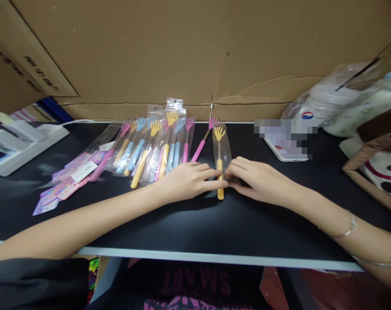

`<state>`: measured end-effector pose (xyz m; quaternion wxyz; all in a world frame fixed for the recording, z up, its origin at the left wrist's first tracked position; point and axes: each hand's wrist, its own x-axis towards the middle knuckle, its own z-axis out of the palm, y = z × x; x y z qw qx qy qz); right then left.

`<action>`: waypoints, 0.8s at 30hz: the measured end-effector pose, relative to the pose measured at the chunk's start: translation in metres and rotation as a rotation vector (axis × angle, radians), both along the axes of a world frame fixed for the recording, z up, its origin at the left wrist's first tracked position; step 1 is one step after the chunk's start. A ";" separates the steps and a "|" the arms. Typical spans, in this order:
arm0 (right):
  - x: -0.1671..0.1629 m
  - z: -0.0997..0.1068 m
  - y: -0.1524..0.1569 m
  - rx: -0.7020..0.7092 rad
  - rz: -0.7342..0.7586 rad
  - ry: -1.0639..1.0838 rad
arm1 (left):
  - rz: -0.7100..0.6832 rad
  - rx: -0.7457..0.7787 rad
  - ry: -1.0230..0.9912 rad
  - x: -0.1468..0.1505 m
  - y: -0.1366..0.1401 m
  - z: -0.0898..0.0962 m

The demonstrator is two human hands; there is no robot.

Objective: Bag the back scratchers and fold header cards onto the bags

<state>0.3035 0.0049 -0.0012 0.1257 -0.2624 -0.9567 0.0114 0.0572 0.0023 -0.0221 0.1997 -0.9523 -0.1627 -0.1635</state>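
A yellow back scratcher (220, 165) with a claw-shaped head lies between my hands, its upper part inside a clear plastic bag (226, 148) and its handle end sticking out toward me. My left hand (190, 178) pinches the handle from the left with thumb and fingertips. On the other side, my right hand (250, 176) has its bent fingers closed at the bag's right edge, close to the handle. Left of them, a pink back scratcher (201, 146) lies partly behind my left hand. Several bagged back scratchers (139, 157) in yellow, blue and pink form a pile farther left.
Purple and pink printed cards (74, 172) lie at the left of the black table (182, 228). A white power strip (30, 142) is at the far left. To the right are a phone (287, 148), bagged white cups (321, 103) and a plush-like bag (382, 163). Cardboard (182, 51) stands behind.
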 end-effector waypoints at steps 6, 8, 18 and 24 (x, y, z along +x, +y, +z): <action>0.003 0.005 -0.002 -0.018 0.046 -0.049 | 0.010 -0.029 -0.005 -0.001 0.000 0.001; 0.003 0.006 -0.002 -0.017 0.059 -0.052 | 0.007 -0.029 -0.007 -0.001 0.000 0.001; 0.004 0.002 0.001 -0.119 0.019 -0.019 | 0.016 -0.064 -0.015 -0.001 0.000 -0.001; 0.005 0.002 0.002 -0.186 -0.005 0.014 | 0.009 -0.090 -0.035 -0.001 0.001 -0.001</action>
